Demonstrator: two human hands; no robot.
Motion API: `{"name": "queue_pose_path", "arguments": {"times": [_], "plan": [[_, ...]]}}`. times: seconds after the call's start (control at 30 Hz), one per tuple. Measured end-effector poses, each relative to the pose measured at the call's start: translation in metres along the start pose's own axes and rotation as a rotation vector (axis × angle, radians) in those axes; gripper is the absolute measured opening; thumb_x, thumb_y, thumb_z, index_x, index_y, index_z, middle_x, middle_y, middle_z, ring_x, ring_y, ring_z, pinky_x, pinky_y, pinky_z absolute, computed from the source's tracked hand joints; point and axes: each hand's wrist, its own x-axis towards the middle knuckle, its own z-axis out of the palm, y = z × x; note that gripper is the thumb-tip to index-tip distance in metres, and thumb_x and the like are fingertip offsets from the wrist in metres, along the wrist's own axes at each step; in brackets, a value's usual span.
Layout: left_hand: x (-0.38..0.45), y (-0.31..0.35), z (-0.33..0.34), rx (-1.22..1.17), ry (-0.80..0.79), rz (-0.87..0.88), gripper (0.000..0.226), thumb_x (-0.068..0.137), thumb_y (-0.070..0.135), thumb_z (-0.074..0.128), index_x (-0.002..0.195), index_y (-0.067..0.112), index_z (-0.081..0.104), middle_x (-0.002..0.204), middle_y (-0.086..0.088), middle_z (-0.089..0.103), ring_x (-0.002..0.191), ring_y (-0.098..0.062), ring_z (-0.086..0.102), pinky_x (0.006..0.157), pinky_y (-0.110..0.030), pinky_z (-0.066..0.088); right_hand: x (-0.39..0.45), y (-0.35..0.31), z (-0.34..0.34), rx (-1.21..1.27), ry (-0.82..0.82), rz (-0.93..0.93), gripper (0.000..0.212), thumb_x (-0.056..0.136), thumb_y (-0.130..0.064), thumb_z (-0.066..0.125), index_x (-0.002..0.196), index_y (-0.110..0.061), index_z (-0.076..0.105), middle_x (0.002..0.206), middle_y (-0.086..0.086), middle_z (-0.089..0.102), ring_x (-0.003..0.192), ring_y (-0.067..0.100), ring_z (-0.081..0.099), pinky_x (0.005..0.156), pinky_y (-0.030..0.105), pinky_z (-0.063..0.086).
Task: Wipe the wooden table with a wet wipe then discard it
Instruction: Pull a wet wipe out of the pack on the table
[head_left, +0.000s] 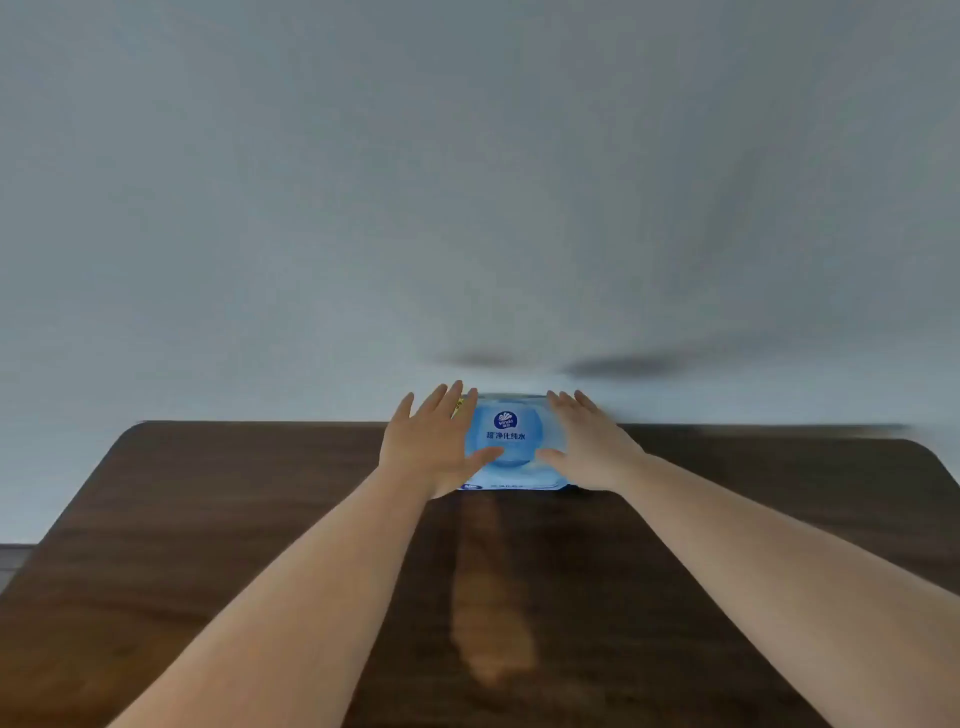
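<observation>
My two bare arms reach forward across a dark wooden counter (208, 519) toward its far edge, where it meets a plain pale wall (467, 182). A blue pack of wet wipes (506, 441) lies flat at that far edge, roughly centred, with a round logo and printed characters on its top face.

My left hand (434, 447) rests over the left end of the pack, fingers spread and stretched out, thumb pointing inward across the blue top. My right hand (587, 447) mirrors it over the right end, fingers extended, thumb angled toward the middle. Both grips are wide open, palms down, flat rather than curled; neither has closed on the pack. The thumbs nearly meet over the pack's centre but stay apart.

The picture is slightly blurred. A lighter brown streak (491, 597) runs down the counter between my forearms. No loose wipe shows.
</observation>
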Motion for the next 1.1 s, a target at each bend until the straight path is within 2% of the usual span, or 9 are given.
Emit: {"name": "queue_pose_path", "arguments": {"times": [0.13,0.23,0.53,0.73,0.83,0.9,0.97,1.03,1.1], "plan": [[0.022,0.004,0.029,0.059,-0.064,0.060,0.083,0.087,0.069,0.028,0.150,0.021,0.001,0.160,0.000,0.003,0.146,-0.017,0.002,0.117,-0.043,0.005,0.012,0.008,0.018,0.057,-0.023,0.034,0.077,0.092,-0.037,0.055,0.149,-0.008,0.013,0.157,0.009,0.020,0.146,0.024,0.014,0.116,0.037,0.018],[0.035,0.009,0.046,0.052,-0.079,0.097,0.085,0.086,0.068,0.033,0.150,0.020,0.003,0.160,-0.003,0.002,0.146,-0.020,0.002,0.117,-0.042,0.008,0.017,0.015,0.031,0.062,-0.085,0.059,0.079,0.094,-0.039,0.051,0.150,-0.006,0.005,0.160,0.010,0.009,0.148,0.023,0.005,0.117,0.033,0.011],[0.048,0.003,0.054,-0.007,0.081,0.155,0.076,0.087,0.064,0.040,0.147,0.019,0.025,0.155,-0.002,0.025,0.139,-0.019,0.026,0.113,-0.032,0.016,0.021,0.027,0.050,0.133,-0.126,0.068,0.078,0.097,-0.042,0.043,0.150,-0.010,-0.004,0.161,0.004,-0.007,0.147,0.016,-0.005,0.118,0.034,0.006],[0.050,0.003,0.047,-0.124,-0.041,0.093,0.069,0.089,0.063,0.034,0.146,0.023,0.027,0.155,0.001,0.026,0.138,-0.020,0.029,0.109,-0.034,0.028,0.020,0.026,0.052,0.115,-0.116,0.061,0.077,0.097,-0.044,0.039,0.150,-0.011,-0.006,0.161,0.003,-0.006,0.147,0.016,-0.004,0.118,0.036,0.007],[0.058,0.007,0.034,-0.463,0.017,-0.085,0.055,0.091,0.060,0.034,0.131,0.023,0.046,0.136,0.002,0.051,0.119,-0.021,0.050,0.095,-0.035,0.040,0.020,0.025,0.053,0.099,-0.121,0.065,0.077,0.097,-0.045,0.039,0.150,-0.013,-0.007,0.161,0.002,-0.008,0.147,0.015,-0.004,0.118,0.036,0.008],[0.061,0.013,0.028,-0.551,0.191,-0.183,0.050,0.090,0.056,0.043,0.122,0.018,0.045,0.123,-0.002,0.053,0.102,-0.026,0.057,0.082,-0.038,0.044,0.021,0.025,0.054,0.097,-0.124,0.071,0.077,0.097,-0.045,0.039,0.150,-0.014,-0.008,0.161,0.002,-0.008,0.147,0.015,-0.004,0.118,0.037,0.008],[0.060,0.018,0.024,-0.564,0.306,-0.328,0.045,0.087,0.056,0.049,0.100,0.013,0.044,0.097,-0.003,0.052,0.080,-0.025,0.054,0.067,-0.036,0.041,0.021,0.024,0.056,0.091,-0.124,0.074,0.078,0.097,-0.045,0.039,0.150,-0.014,-0.008,0.161,0.002,-0.008,0.147,0.015,-0.004,0.118,0.037,0.008],[0.059,0.022,0.026,-0.537,0.210,-0.429,0.045,0.087,0.060,0.045,0.077,0.016,0.041,0.075,0.000,0.051,0.069,-0.022,0.050,0.060,-0.033,0.038,0.021,0.024,0.056,0.085,-0.122,0.071,0.077,0.097,-0.045,0.038,0.150,-0.014,-0.008,0.161,0.002,-0.008,0.147,0.016,-0.004,0.118,0.037,0.008],[0.056,0.028,0.033,-0.538,0.161,-0.374,0.046,0.082,0.063,0.051,0.073,0.019,0.043,0.071,0.004,0.050,0.071,-0.019,0.050,0.059,-0.030,0.037,0.021,0.024,0.055,0.083,-0.122,0.064,0.077,0.097,-0.045,0.038,0.150,-0.013,-0.007,0.161,0.002,-0.008,0.147,0.015,-0.004,0.118,0.036,0.009]]}}
